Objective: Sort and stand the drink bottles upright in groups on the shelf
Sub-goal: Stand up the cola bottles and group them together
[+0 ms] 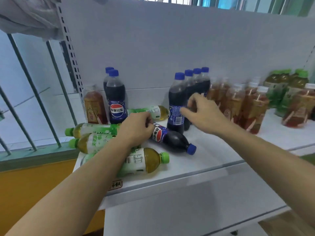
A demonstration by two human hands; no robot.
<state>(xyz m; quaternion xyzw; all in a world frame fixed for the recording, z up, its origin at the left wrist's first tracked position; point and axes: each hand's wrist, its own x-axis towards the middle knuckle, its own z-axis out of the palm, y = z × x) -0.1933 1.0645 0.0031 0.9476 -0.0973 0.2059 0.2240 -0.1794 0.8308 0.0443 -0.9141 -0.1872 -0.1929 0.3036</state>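
Left hand [136, 128]: fingers curled round the lower body of a lying Pepsi bottle [172, 137] — blue cap points toward the shelf's front edge, red-white-blue logo with Chinese characters facing up.
Right hand [202, 114]: fingers loosely spread, holding nothing; fingertips at the label of the front cola bottle [176, 101] — contact cannot be told.
Cola row: four blue-capped bottles upright, running back toward the rear panel; front one shows a barcode and fine print, unreadable.
Cola pair [115, 97]: two upright at back left, Pepsi logo legible.
Green-cap tea bottles [144, 160]: several lying on the white shelf [213, 155], green-white labels with Chinese script, partly under the left forearm.
Amber tea bottle [93, 104]: upright, far left.
Amber tea group [238, 103]: upright, right of the cola row, blurred.
Shelf-edge tag [115, 185]: Chinese writing, unreadable.
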